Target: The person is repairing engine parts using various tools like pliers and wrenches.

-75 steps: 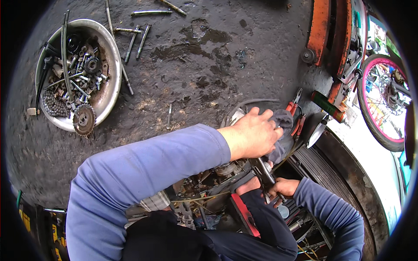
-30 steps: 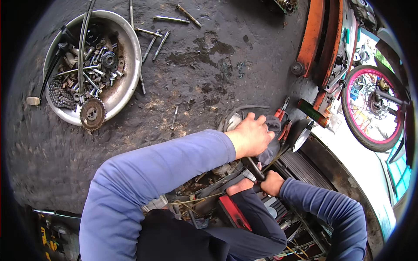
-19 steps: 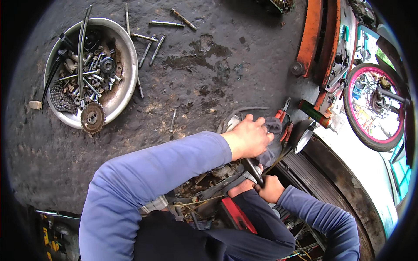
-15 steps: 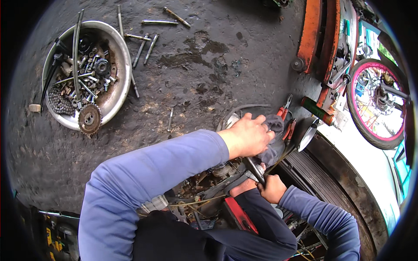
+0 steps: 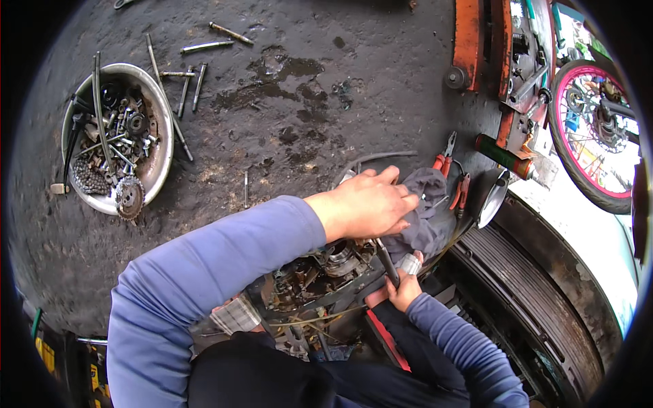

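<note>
Crumpled grey rag (image 5: 427,217) over engine (image 5: 320,272)

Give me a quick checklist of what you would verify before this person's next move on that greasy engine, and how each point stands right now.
1. Left hand steady on the work: ok, it lies flat over the grey rag above the engine.
2. Right hand has a firm grip: ok, it is wrapped round a dark tool handle.
3. Tool tip seated properly: cannot tell, the left hand hides it.
4. Red-handled pliers within reach: ok, they lie on the floor just beyond the rag.
5. Loose parts contained: not ok, many sit in the metal bowl, but long bolts lie scattered on the floor beside it.
</note>
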Tool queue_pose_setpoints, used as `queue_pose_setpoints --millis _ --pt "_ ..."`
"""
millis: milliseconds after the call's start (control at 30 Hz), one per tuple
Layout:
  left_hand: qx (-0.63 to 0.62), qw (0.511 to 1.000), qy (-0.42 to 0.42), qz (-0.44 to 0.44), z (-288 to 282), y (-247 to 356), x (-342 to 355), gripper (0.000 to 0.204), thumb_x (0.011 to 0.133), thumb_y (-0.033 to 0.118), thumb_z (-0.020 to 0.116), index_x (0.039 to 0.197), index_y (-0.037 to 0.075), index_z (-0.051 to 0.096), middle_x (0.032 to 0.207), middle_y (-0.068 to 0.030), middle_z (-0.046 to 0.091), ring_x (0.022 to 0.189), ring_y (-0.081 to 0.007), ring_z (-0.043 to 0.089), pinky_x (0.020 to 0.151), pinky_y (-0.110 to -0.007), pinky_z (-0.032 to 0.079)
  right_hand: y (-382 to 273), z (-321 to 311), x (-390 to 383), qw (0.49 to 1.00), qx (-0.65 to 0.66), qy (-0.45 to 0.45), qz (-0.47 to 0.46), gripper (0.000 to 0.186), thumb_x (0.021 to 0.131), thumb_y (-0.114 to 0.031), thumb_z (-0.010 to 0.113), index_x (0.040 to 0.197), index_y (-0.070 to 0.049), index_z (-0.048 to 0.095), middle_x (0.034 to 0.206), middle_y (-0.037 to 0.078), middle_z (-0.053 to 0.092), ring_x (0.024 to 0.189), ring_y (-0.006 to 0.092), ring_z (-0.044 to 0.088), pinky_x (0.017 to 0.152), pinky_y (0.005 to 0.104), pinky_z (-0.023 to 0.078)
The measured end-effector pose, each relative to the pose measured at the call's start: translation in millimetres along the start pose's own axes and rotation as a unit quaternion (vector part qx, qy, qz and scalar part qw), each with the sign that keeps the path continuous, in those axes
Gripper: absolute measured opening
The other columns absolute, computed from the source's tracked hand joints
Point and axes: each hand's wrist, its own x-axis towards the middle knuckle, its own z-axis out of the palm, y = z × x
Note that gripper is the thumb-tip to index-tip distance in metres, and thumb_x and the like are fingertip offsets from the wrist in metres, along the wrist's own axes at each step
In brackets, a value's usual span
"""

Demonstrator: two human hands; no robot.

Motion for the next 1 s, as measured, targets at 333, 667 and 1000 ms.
queue_pose_setpoints --millis 333,667,1000 --pt "0.122 0.991 0.048 -0.017 -32.9 25.8 -28.6 0.042 0.087 0.035 0.071 0.116 0.007 0.060 0.125 -0.0127 0.060 0.119 -0.0346 0.054 0.101 -0.048 0.044 -61.3 -51.2 -42.6 0.994 0.076 -0.057 0.050 0.028 0.082 -0.016 0.064 0.099 0.005 0.058 0.082 0.029 0.066 0.084 0.0485 0.067 0.075 0.0515 0.052" --pt "0.081 0.989 -0.011 -0.126 -61.0 154.5 -130.7 0.095 0.068 0.047 0.086 0.141 0.001 0.046 0.145 -0.0269 0.040 0.132 -0.0462 0.043 0.108 -0.058 0.037 -217.4 -194.8 -35.5 0.922 -0.063 -0.347 -0.159 0.032 0.084 -0.027 0.066 0.104 -0.002 0.061 0.082 0.023 0.067 0.076 0.0328 0.071 0.067 0.0469 0.055" --pt "0.259 0.927 0.172 -0.210 -49.1 156.4 -137.1 0.086 0.069 0.032 0.084 0.141 0.001 0.047 0.147 -0.0282 0.038 0.134 -0.0460 0.040 0.109 -0.058 0.034 -416.4 -257.5 8.4 0.934 -0.238 -0.238 -0.119 0.055 0.096 -0.045 0.043 0.115 0.001 0.066 0.108 0.021 0.069 0.089 0.0339 0.067 0.076 0.0472 0.053"
